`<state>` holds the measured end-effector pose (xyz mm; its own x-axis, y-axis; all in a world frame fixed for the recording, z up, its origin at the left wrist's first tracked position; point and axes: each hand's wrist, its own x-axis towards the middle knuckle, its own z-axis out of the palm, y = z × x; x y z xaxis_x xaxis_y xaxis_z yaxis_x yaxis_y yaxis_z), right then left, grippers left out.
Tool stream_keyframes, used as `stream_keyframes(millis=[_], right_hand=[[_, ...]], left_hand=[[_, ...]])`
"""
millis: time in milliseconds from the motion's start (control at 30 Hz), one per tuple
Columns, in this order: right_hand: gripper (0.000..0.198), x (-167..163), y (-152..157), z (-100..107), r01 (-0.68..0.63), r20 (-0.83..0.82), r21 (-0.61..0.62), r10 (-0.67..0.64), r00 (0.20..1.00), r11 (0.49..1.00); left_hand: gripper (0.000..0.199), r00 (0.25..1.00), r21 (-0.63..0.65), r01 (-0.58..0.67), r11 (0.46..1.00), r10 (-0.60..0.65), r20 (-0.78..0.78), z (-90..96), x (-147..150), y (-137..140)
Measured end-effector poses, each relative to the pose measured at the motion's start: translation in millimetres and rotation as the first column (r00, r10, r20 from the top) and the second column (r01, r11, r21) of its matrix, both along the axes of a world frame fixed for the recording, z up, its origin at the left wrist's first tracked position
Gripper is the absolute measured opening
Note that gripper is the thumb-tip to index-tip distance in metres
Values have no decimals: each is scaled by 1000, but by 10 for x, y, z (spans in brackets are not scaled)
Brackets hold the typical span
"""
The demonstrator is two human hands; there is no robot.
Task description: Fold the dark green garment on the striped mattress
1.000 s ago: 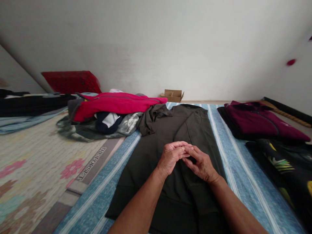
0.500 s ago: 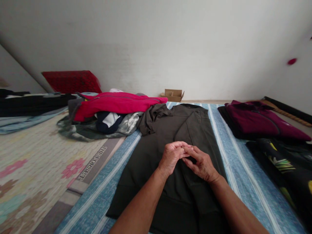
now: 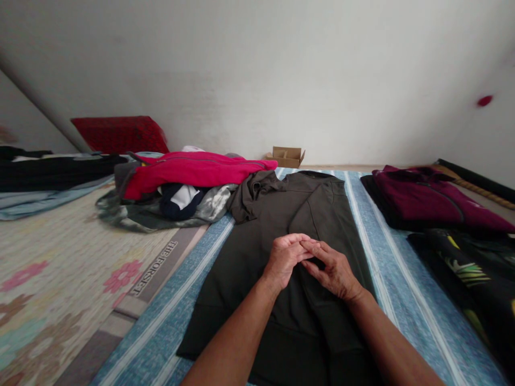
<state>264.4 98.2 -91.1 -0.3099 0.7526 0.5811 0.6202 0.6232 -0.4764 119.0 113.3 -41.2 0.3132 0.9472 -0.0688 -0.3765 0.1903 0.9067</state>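
Observation:
A dark olive-grey long-sleeved top (image 3: pixel 237 279) lies spread on the striped blue cloth, its neck end away from me. One sleeve is folded in along its right side; the other bunches at the upper left, touching the pink garment. Over the middle of the top, my left hand (image 3: pixel 284 257) and my right hand (image 3: pixel 332 271) meet, their fingers closed and overlapping. No garment shows between them. Whether they rest on the fabric or hover just above it, I cannot tell.
At the left, a bright pink zip garment (image 3: pixel 197 167) tops a loose heap. Folded clothes lie on the right: a maroon top (image 3: pixel 426 201) and black printed fabric (image 3: pixel 466 268). A small open cardboard box (image 3: pixel 286 155) and a red box-like object (image 3: pixel 118 134) stand by the wall.
The view has shifted very slightly. My hands keep the same joined pose, and the dark top lies as before.

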Motion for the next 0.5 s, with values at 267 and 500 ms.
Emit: stream_keyframes(millis=[267, 500], right_hand=[[39, 3, 5, -17, 5, -16, -30, -6, 1000, 1000], [42, 13, 14, -45, -2, -28, -32, 1, 1000, 999]], left_hand=[[22, 998, -27, -4, 1000, 6, 65, -24, -7, 16], [23, 998, -21, 14, 1000, -12, 57, 5, -3, 0]])
